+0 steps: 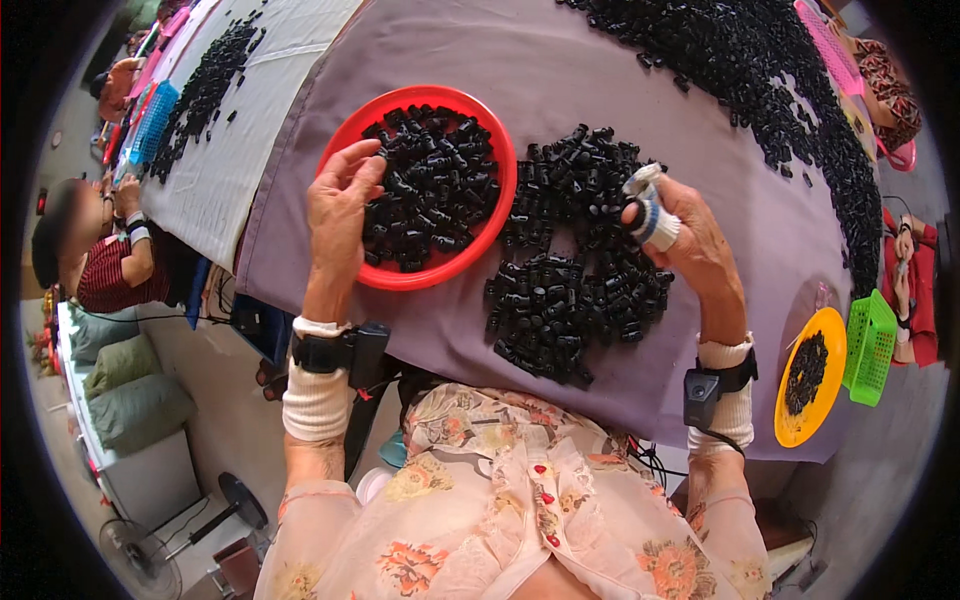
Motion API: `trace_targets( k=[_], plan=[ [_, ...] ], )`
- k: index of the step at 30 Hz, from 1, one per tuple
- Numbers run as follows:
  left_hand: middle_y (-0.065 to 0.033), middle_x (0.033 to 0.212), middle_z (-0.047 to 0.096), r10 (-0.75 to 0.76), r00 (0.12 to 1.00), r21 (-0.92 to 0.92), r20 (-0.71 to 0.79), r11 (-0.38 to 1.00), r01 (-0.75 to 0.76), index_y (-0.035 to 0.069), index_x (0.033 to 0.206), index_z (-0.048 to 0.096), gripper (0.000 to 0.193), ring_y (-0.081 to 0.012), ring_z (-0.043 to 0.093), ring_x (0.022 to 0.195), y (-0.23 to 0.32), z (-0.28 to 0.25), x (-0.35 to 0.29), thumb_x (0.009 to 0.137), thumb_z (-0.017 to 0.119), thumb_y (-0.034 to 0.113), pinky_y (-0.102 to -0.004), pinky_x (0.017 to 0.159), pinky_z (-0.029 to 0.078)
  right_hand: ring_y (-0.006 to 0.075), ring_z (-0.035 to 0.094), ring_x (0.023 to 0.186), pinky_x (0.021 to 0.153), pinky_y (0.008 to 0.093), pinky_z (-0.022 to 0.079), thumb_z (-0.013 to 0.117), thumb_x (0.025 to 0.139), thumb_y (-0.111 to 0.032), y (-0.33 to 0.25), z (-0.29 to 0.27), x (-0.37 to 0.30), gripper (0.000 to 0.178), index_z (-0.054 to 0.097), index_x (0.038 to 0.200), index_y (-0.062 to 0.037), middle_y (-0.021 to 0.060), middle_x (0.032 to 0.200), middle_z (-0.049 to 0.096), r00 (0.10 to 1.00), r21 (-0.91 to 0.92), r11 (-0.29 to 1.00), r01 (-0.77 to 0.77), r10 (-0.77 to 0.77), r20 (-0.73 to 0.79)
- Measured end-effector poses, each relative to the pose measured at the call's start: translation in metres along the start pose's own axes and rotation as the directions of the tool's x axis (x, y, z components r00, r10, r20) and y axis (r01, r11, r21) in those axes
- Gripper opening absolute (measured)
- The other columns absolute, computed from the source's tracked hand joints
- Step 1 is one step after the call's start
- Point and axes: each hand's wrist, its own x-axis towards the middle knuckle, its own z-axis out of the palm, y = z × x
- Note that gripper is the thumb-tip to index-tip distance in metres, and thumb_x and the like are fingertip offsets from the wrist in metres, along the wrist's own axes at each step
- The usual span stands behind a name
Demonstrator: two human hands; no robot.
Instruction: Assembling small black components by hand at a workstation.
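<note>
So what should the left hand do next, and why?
Probably pinch one small black piece out of the red bowl. The left hand hangs over the bowl's edge with its fingers curled, touching the pieces, and nothing shows gripped in them yet.

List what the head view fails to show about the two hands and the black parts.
- Left hand: the fingertips curl over the red bowl; any grasped piece is hidden.
- Right hand: the taped fingers cover whatever they pinch.
- Black parts: too small to tell their shape.
- Far pile: cut by the top edge.
</note>
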Motion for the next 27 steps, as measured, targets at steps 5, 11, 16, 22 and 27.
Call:
trace_targets(
  k=[5, 11, 16, 22, 27],
  plan=[
    [-0.0014, 0.087, 0.062, 0.071, 0.972, 0.121, 0.224, 0.988, -0.1, 0.002, 0.098, 0.064, 0.016, -0.0064, 0.057, 0.077, 0.018, 0.031, -0.027, 0.084, 0.061, 0.008, -0.021, 0.067, 0.046, 0.0044, 0.043, 0.044, 0.039, 0.0187, 0.032, 0.057, 0.081, -0.023, 0.012, -0.01, -0.003, 0.018, 0.062, 0.088, -0.0083, -0.002, 0.058, 0.05, 0.999, 0.059, 0.998, -0.002, 0.005, -0.052],
    [-0.0073, 0.077, 0.058, 0.188, 0.792, 0.25, 0.581, 0.884, -0.394, 0.001, 0.09, 0.064, 0.014, -0.0132, 0.054, 0.062, 0.001, 0.097, -0.056, 0.078, 0.064, 0.008, -0.0249, 0.059, 0.044, 0.0054, 0.044, 0.043, 0.04, 0.021, 0.033, 0.061, 0.079, -0.025, 0.015, -0.007, -0.004, 0.02, 0.063, 0.087, -0.0064, -0.001, 0.059, 0.051, 0.999, -0.052, 0.998, 0.022, -0.025, -0.048],
    [-0.01, 0.077, 0.056, 0.292, 0.735, 0.257, 0.612, 0.805, -0.535, 0.002, 0.095, 0.061, 0.019, -0.0215, 0.057, 0.066, -0.012, 0.135, -0.046, 0.077, 0.063, 0.009, -0.0306, 0.062, 0.046, 0.0036, 0.04, 0.041, 0.037, 0.0193, 0.029, 0.062, 0.08, -0.024, 0.018, -0.009, -0.008, 0.016, 0.057, 0.078, -0.0083, -0.0043, 0.053, 0.044, 0.997, -0.026, 1.0, 0.013, -0.016, -0.081],
    [-0.0119, 0.085, 0.052, 0.275, 0.639, 0.404, 0.718, 0.583, -0.705, 0.006, 0.09, 0.057, 0.02, -0.0298, 0.055, 0.082, -0.021, 0.159, -0.044, 0.072, 0.064, 0.007, -0.0394, 0.067, 0.047, 0.0055, 0.043, 0.044, 0.039, 0.0231, 0.031, 0.068, 0.077, -0.026, 0.026, -0.013, -0.012, 0.023, 0.062, 0.085, -0.0048, -0.0021, 0.056, 0.049, 0.994, -0.024, 0.999, -0.04, 0.037, -0.105],
    [-0.0082, 0.078, 0.055, 0.319, 0.612, 0.313, 0.724, 0.638, -0.703, 0.003, 0.088, 0.055, 0.017, -0.0232, 0.058, 0.073, -0.021, 0.151, -0.049, 0.074, 0.064, 0.005, -0.0344, 0.064, 0.048, 0.0053, 0.043, 0.044, 0.04, 0.0228, 0.031, 0.068, 0.076, -0.024, 0.033, -0.011, -0.011, 0.022, 0.062, 0.086, -0.0053, -0.0028, 0.056, 0.049, 0.993, 0.034, 0.997, -0.07, 0.073, -0.089]
  ],
)
